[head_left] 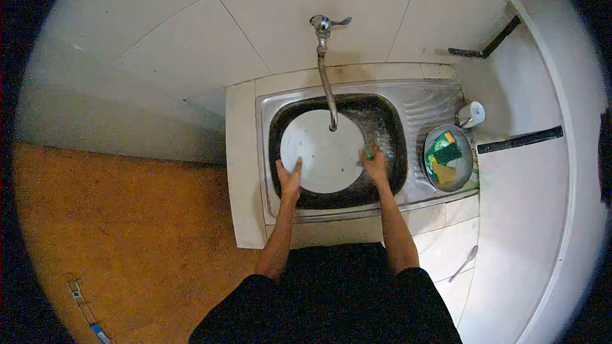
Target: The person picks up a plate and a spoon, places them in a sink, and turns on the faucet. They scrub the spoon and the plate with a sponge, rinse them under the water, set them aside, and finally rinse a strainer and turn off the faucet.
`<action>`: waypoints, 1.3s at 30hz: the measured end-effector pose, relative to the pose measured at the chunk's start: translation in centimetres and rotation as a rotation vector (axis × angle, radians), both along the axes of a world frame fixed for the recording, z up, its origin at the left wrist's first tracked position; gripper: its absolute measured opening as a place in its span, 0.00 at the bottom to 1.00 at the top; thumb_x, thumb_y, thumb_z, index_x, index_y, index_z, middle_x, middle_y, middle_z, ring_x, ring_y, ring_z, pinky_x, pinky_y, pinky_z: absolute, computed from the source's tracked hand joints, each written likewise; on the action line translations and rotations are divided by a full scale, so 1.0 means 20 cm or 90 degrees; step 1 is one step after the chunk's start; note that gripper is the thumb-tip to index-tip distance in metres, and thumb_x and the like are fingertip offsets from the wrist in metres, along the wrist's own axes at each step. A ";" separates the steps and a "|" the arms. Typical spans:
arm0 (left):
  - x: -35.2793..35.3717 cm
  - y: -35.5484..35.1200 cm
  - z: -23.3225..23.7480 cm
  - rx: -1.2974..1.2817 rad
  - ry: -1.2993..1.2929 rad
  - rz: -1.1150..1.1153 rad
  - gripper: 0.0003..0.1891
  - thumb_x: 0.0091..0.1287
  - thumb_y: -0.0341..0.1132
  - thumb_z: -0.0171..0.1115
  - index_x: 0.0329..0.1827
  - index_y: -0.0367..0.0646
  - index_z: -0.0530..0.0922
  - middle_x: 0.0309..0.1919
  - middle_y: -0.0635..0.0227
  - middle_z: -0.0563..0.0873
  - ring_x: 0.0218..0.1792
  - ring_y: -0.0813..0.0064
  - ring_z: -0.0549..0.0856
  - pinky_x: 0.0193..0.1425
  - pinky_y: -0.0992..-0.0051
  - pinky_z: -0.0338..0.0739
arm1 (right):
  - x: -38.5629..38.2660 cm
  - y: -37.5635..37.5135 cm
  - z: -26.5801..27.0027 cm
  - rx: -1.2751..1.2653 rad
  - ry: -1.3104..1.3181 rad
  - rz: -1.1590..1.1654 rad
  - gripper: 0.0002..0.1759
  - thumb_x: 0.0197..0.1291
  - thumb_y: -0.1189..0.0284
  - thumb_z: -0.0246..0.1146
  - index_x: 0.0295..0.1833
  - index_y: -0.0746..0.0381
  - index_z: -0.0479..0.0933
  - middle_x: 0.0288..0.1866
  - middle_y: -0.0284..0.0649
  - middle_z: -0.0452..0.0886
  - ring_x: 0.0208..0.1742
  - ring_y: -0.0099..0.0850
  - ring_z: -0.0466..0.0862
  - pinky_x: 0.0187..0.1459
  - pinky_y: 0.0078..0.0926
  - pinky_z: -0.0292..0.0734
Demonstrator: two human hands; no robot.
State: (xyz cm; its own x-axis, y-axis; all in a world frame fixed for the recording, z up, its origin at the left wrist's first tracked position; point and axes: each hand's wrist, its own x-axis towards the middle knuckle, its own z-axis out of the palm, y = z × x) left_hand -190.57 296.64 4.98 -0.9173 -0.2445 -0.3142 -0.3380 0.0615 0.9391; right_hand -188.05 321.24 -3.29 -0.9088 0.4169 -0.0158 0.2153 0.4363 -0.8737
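Note:
A large round white plate (324, 153) is held over the basin of the steel sink (400, 102), with a few small dark specks on its face. My left hand (290, 180) grips its lower left edge, thumb on top and fingers at the rim. At the right edge of the plate, my right hand (376, 167) is closed on a small green sponge (369, 151). Part of that sponge is hidden by the fingers. The basin's dark inner wall shows around the plate.
Above the plate hangs the spout of a wall faucet (324, 28). On the ribbed drainboard stands a metal bowl (468, 175) holding a green scouring pad (448, 154), a yellow piece and a packet. Behind it is a white cup (472, 114). A spoon (464, 263) lies lower right.

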 end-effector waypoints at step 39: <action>-0.25 0.31 0.24 0.005 0.169 -0.087 0.15 0.59 0.39 0.62 0.41 0.35 0.77 0.33 0.71 0.81 0.33 0.82 0.76 0.38 0.81 0.70 | 0.24 0.02 0.53 -0.109 0.044 -0.154 0.13 0.54 0.70 0.58 0.42 0.67 0.74 0.32 0.41 0.77 0.34 0.30 0.74 0.40 0.25 0.68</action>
